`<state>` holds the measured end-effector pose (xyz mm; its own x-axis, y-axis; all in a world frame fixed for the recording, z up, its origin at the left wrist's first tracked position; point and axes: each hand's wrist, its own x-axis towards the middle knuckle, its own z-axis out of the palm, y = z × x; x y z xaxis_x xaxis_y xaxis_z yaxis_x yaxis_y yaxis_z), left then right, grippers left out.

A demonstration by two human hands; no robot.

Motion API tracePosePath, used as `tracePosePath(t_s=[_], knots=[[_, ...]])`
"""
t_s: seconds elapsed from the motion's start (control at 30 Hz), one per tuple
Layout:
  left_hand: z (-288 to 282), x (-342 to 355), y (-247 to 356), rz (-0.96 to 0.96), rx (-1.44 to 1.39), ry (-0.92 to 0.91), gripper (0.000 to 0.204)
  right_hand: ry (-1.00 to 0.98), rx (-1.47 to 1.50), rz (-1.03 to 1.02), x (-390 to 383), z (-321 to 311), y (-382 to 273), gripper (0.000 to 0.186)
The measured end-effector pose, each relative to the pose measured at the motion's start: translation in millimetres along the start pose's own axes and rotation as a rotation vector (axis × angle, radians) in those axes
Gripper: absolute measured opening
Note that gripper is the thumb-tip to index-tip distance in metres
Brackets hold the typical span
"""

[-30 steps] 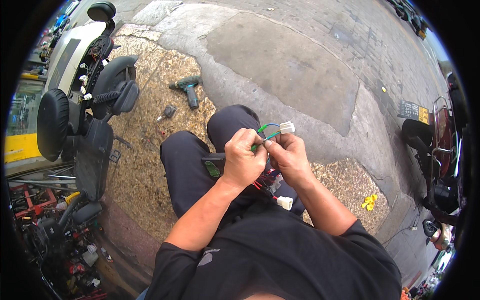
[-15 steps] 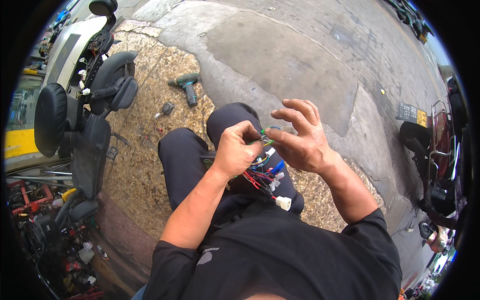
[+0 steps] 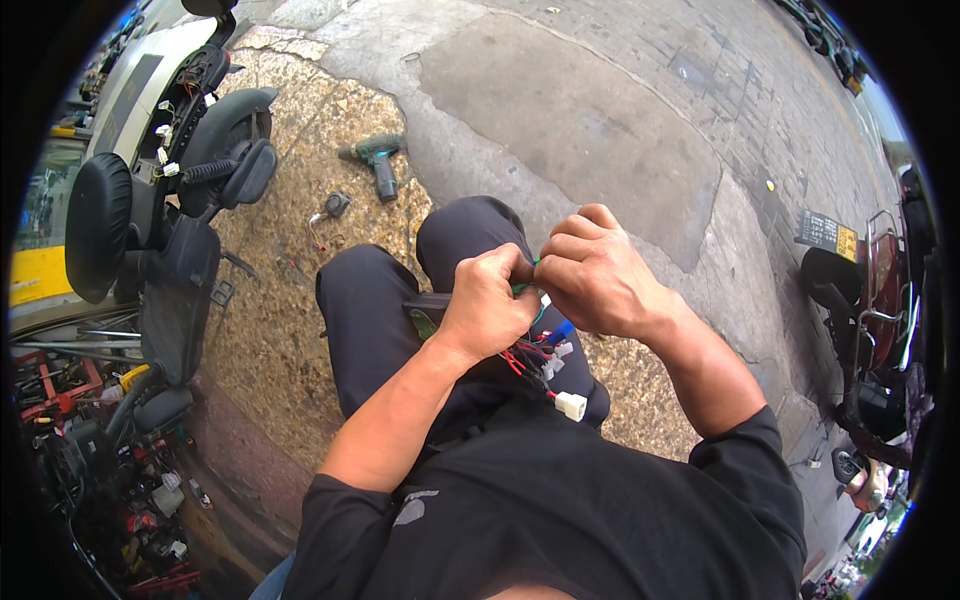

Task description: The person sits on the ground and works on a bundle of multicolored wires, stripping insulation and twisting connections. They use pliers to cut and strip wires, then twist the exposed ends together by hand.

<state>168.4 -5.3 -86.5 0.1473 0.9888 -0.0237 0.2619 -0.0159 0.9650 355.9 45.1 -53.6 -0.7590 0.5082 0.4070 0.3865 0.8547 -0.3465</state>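
Above my lap, my left hand (image 3: 487,305) and my right hand (image 3: 602,275) meet, fingers pinched close together. A bit of green wire (image 3: 519,289) shows at the left fingertips, and a speck of green appears between the two hands. Under them lies a bundle of coloured wires (image 3: 524,362) with plugs. From it stick out a white connector (image 3: 570,405) and a blue connector (image 3: 560,333). A dark box (image 3: 430,304) rests on my thigh beside the left hand, partly covered by it. The exact wire ends are hidden by my fingers.
A teal and black cordless drill (image 3: 378,163) lies on the rough stone ground ahead, near a small round part with wires (image 3: 335,206). To the left stands a partly stripped scooter (image 3: 185,270) with exposed plugs. Loose parts and tools crowd the lower left. Another scooter (image 3: 875,300) stands at the right.
My right hand's spread fingers have curled in and closed beside the left fingertips. Both hands have come together, covering more of the wires.
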Motion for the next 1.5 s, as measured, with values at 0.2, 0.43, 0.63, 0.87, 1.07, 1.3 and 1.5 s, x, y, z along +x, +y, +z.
tracePosePath(t_s=[0.2, 0.43, 0.63, 0.87, 1.07, 1.3, 1.5], knots=[[8.7, -5.2, -0.7, 0.290, 0.222, 0.164, 0.014, -0.057, 0.051, 0.113, 0.5, 1.6, -4.8, 0.014], [11.3, -9.2, 0.7, 0.364, 0.337, 0.299, 0.015, 0.041, 0.142, 0.192, -3.9, 5.9, -9.3, 0.011], [-8.3, -11.0, 6.6, -0.256, 0.231, -0.074, 0.025, 0.103, 0.088, 0.139, -6.9, 10.8, -10.4, 0.016], [-11.5, -5.9, 8.3, -0.430, -0.463, -0.074, 0.010, 0.132, -0.023, 0.076, -12.2, 13.2, -15.2, 0.024], [-19.7, -0.8, 8.4, -0.454, -0.619, -0.137, 0.010, 0.174, -0.034, 0.079, -16.9, 14.9, -19.8, 0.024], [-10.4, -2.5, 7.8, -0.381, -0.552, -0.050, 0.003, 0.227, -0.022, 0.101, -17.9, 20.5, -20.5, 0.016], [8.9, -14.0, 8.2, 0.021, -0.136, 0.187, 0.007, 0.239, 0.098, 0.194, -17.7, 21.5, -22.5, 0.019]])
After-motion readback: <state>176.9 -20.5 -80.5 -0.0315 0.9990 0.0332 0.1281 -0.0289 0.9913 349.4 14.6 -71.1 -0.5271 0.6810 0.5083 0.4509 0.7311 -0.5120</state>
